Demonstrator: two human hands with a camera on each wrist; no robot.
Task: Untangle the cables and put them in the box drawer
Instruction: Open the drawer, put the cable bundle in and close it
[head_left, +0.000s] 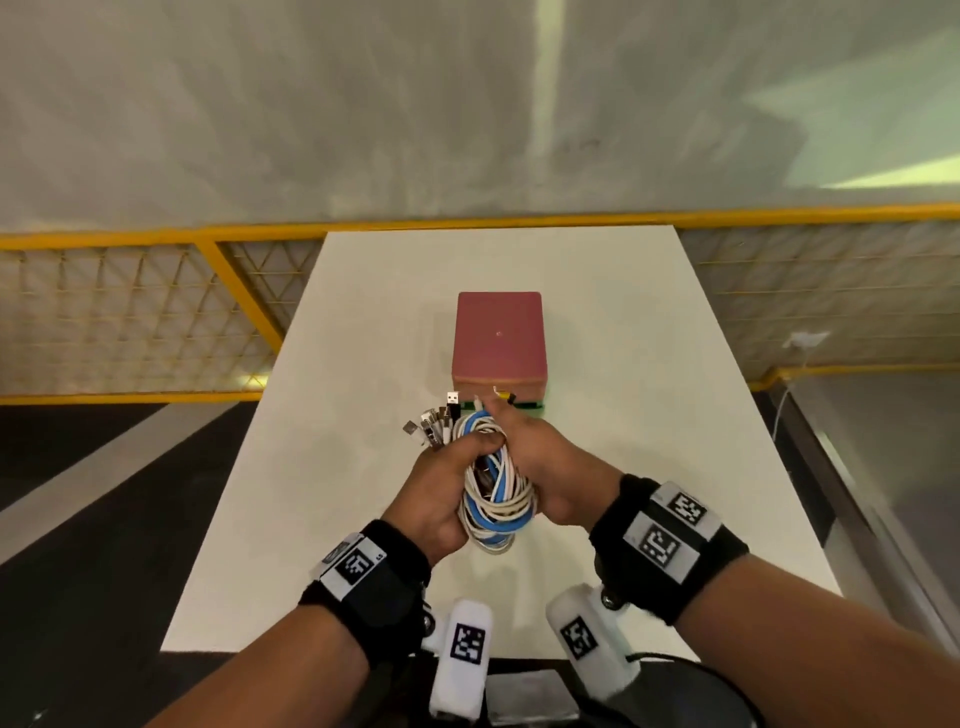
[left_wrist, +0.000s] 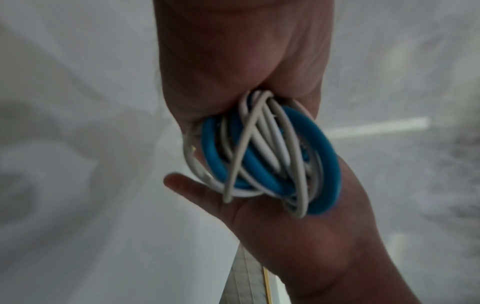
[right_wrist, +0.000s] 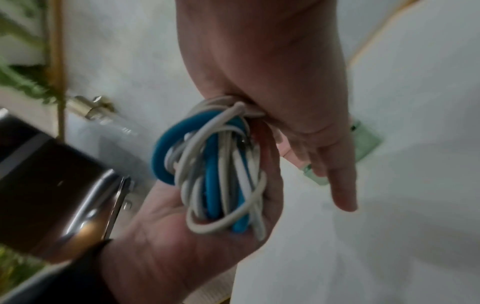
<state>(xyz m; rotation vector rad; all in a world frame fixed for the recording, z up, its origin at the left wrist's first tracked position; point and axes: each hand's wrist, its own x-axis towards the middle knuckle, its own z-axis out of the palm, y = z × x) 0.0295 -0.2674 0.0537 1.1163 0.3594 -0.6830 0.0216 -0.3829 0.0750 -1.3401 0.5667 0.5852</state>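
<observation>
Wrists: both carry black bands with printed square markers, and a white camera pod hangs under each.
Left hand (head_left: 439, 501): its fingers curl round the cable bundle (head_left: 496, 491) from the left, the thumb laid across the top of the coils.
Right hand (head_left: 545, 467): it holds the same bundle from the right, pressing it against the palm; in the right wrist view one finger (right_wrist: 342, 191) sticks out straight, off the coils.
Cable bundle: white cables and a thicker blue cable (left_wrist: 322, 152) are looped together in a tangled coil, held between the two hands above the worktop (head_left: 332, 467), not lying on it.
Plugs (head_left: 434, 423): a fan of metal connector ends stands out of the top of the bundle past the left thumb, pointing toward the box.
Box (head_left: 498, 345): a pink box stands near the middle of the worktop, just beyond the hands, on a green base (head_left: 537, 408); whether its drawer is open cannot be told.
Fence (head_left: 156, 312): a yellow mesh barrier runs behind the far edge of the worktop.
</observation>
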